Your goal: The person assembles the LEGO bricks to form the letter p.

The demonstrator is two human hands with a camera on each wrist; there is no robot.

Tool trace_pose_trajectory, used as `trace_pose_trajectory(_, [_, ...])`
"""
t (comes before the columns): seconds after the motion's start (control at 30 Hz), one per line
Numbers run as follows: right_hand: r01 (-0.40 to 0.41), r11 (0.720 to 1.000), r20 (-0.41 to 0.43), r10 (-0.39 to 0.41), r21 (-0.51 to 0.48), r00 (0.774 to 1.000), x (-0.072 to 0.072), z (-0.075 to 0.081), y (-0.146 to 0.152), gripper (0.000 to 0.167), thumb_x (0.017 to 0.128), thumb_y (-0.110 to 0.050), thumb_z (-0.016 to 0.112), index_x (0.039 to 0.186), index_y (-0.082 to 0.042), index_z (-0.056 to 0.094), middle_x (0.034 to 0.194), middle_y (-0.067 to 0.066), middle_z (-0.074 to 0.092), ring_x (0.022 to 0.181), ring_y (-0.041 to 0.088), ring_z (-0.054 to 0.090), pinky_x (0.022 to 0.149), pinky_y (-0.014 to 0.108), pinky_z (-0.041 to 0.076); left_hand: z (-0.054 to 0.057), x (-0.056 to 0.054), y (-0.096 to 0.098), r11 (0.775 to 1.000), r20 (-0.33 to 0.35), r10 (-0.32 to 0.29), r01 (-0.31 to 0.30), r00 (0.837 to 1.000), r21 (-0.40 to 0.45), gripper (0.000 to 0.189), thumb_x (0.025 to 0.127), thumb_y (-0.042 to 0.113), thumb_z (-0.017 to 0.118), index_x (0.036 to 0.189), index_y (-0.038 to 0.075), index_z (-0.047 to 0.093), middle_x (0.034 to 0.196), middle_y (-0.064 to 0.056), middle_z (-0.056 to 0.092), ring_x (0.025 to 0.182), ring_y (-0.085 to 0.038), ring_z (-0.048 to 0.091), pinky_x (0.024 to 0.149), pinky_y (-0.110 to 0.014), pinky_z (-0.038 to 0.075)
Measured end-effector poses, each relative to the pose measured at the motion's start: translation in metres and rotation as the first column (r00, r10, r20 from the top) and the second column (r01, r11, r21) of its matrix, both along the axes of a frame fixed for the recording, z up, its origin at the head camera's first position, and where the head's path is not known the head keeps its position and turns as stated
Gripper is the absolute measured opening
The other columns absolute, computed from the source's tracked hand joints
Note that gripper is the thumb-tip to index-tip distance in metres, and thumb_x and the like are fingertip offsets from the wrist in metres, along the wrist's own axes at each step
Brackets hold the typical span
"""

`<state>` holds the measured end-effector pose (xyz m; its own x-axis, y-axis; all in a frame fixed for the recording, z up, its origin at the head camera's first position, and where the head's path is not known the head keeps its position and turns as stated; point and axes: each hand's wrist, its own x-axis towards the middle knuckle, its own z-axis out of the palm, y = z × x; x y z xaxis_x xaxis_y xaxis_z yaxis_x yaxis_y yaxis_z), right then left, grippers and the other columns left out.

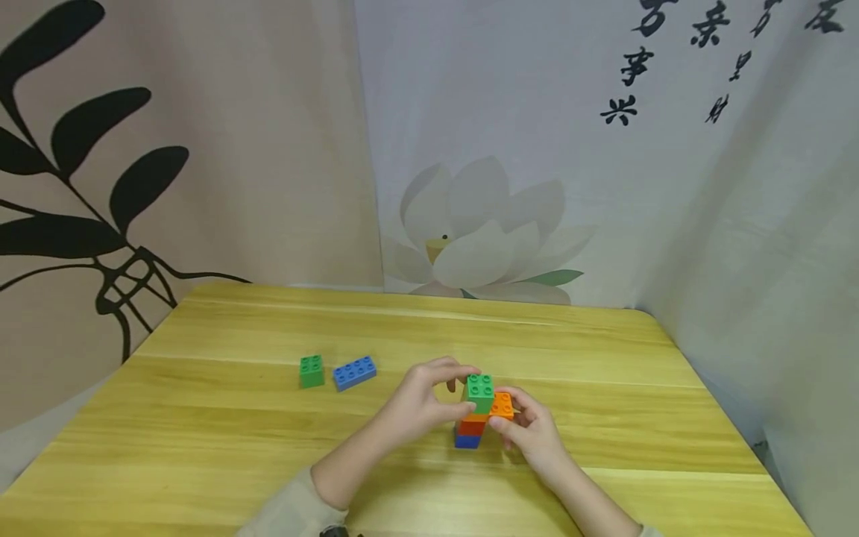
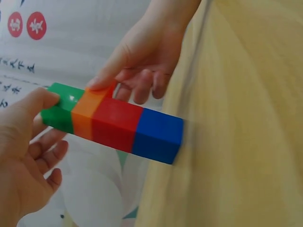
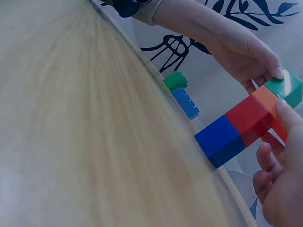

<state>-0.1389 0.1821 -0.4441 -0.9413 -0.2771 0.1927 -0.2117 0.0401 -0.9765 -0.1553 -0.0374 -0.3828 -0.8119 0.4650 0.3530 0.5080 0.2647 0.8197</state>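
Observation:
A small tower of toy building bricks stands upright over the table in the head view. From the bottom up it has a blue brick (image 2: 158, 137), a red brick (image 2: 117, 122), an orange brick (image 1: 502, 405) and a green brick (image 1: 479, 389). The orange one juts out sideways past the rest, toward the right. With thumb and index finger, my left hand (image 1: 431, 394) pinches the green brick on top. My right hand (image 1: 539, 438) holds the jutting end of the orange brick between thumb and fingers.
Farther back and to the left on the wooden table (image 1: 201, 447) lie two loose bricks: a green one (image 1: 312, 371) and, beside it, a longer blue one (image 1: 354, 373). A printed curtain (image 1: 496, 97) hangs behind the table's far edge.

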Motion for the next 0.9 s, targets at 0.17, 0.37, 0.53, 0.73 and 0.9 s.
trace_pose_trajectory(0.17, [0.006,1.000,-0.002,-0.006,-0.001,1.000,0.001,0.000,0.001,0.033,0.090,-0.003,0.064,0.121,0.000,0.056,0.097,0.006,0.064,0.054,0.008,0.049,0.048,0.021,0.044,0.010,0.000,0.002,0.996,-0.024,0.015,-0.017,1.000,-0.088,0.041,0.078,0.011,0.080,0.117,0.010,0.069,0.090,0.012,0.059,0.082,-0.019,0.052,0.060,-0.024,0.044])
trace_pose_trajectory(0.37, [0.004,1.000,0.004,-0.004,-0.001,1.000,0.001,0.001,0.001,0.034,0.090,-0.004,0.065,0.122,0.000,0.055,0.099,0.007,0.064,0.054,0.008,0.048,0.048,0.021,0.043,0.012,0.001,0.002,0.993,-0.023,0.028,-0.031,0.999,-0.111,0.041,0.078,0.012,0.080,0.117,0.010,0.069,0.091,0.012,0.060,0.081,-0.019,0.053,0.059,-0.023,0.044])
trace_pose_trajectory(0.53, [0.009,1.000,0.009,-0.009,0.004,1.000,0.000,0.001,-0.001,0.036,0.089,-0.005,0.066,0.123,0.000,0.055,0.099,0.009,0.063,0.054,0.009,0.048,0.048,0.020,0.042,0.008,0.002,0.000,0.998,0.005,0.030,-0.029,1.000,-0.057,0.043,0.078,0.011,0.080,0.119,0.012,0.068,0.095,0.012,0.061,0.086,-0.024,0.054,0.063,-0.025,0.046])
trace_pose_trajectory(0.73, [0.007,1.000,0.015,-0.007,0.005,1.000,-0.001,0.002,0.000,0.034,0.089,-0.004,0.066,0.122,0.001,0.056,0.099,0.008,0.063,0.053,0.009,0.047,0.047,0.021,0.041,-0.001,0.000,-0.001,1.000,0.072,0.025,-0.026,0.997,0.005,0.044,0.079,0.017,0.079,0.121,0.022,0.067,0.101,0.015,0.062,0.090,-0.023,0.053,0.066,-0.032,0.046])
trace_pose_trajectory(0.9, [0.001,1.000,0.006,-0.001,0.010,1.000,0.000,0.001,0.001,0.035,0.090,-0.005,0.066,0.123,0.000,0.056,0.099,0.010,0.063,0.053,0.009,0.048,0.047,0.021,0.042,-0.010,0.001,-0.002,0.999,0.088,0.023,-0.027,0.996,0.040,0.045,0.082,0.025,0.077,0.124,0.027,0.064,0.105,0.015,0.061,0.092,-0.024,0.053,0.075,-0.044,0.041])
